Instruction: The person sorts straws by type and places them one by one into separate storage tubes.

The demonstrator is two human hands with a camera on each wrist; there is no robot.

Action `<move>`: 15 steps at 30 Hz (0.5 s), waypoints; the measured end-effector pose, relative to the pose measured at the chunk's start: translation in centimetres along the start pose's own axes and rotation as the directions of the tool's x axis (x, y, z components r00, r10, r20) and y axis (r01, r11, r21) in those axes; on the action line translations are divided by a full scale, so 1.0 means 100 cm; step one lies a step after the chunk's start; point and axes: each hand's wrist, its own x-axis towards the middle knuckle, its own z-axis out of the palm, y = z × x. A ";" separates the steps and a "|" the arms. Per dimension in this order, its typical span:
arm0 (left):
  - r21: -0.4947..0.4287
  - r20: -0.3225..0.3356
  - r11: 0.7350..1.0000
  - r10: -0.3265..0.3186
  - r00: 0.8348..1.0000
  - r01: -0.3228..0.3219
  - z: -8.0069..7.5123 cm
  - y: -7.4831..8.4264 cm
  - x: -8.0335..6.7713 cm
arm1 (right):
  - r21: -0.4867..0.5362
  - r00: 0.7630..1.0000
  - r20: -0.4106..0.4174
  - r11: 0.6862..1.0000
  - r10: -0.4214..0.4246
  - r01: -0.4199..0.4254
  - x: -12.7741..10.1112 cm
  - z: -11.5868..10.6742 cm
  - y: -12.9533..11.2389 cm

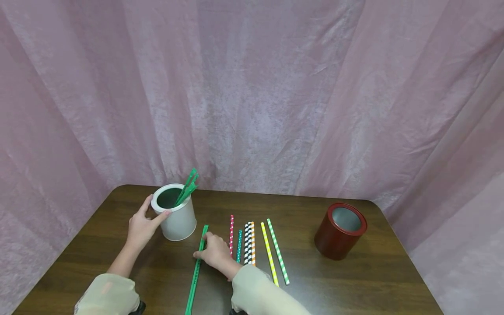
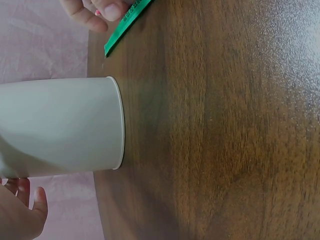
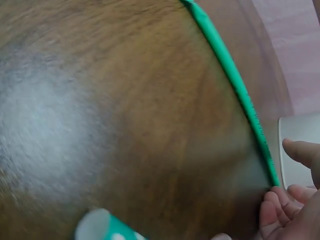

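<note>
Seemingly left: 1 loose green straw (image 1: 194, 280) on the worktop (image 1: 390, 280), nearer the left edge, within the loosely spread, unpinching right hand (image 1: 216, 250); also patterned straws (image 1: 253, 243). Seemingly done: leaning green straws (image 1: 188, 191) inside the white can (image 1: 179, 223), rim-gripped by the left hand (image 1: 142, 225). Apparently unused: red can (image 1: 338, 238), near the far-right corner.

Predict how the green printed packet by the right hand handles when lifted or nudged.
The green printed packet likely feels light, being so slim; seems fairly stiff, lying straight in the head view; probably resists rolling, given its flattened end.
</note>
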 end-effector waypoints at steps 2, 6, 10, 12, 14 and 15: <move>-0.007 0.001 1.000 0.000 1.000 0.000 0.000 0.000 0.000 | -0.033 1.000 -0.005 0.999 0.001 -0.001 0.000 0.003 0.001; -0.012 0.002 1.000 0.000 1.000 0.000 -0.001 -0.001 0.000 | -0.151 1.000 -0.024 0.988 -0.013 0.009 -0.002 0.008 0.003; -0.013 0.008 1.000 -0.003 1.000 0.003 0.000 0.000 -0.001 | -0.272 0.999 -0.038 0.962 -0.039 0.027 -0.004 0.010 0.003; -0.014 0.009 1.000 -0.002 1.000 0.002 0.001 0.000 -0.001 | -0.298 0.998 -0.043 0.954 -0.039 0.024 -0.005 0.010 0.003; -0.012 0.006 1.000 -0.003 1.000 0.003 0.001 0.000 -0.001 | -0.295 0.999 -0.040 0.955 -0.028 0.015 -0.005 0.008 0.003; -0.012 0.005 1.000 -0.004 1.000 0.004 0.001 0.001 -0.001 | -0.284 0.999 -0.036 0.959 -0.022 0.011 -0.006 0.007 0.003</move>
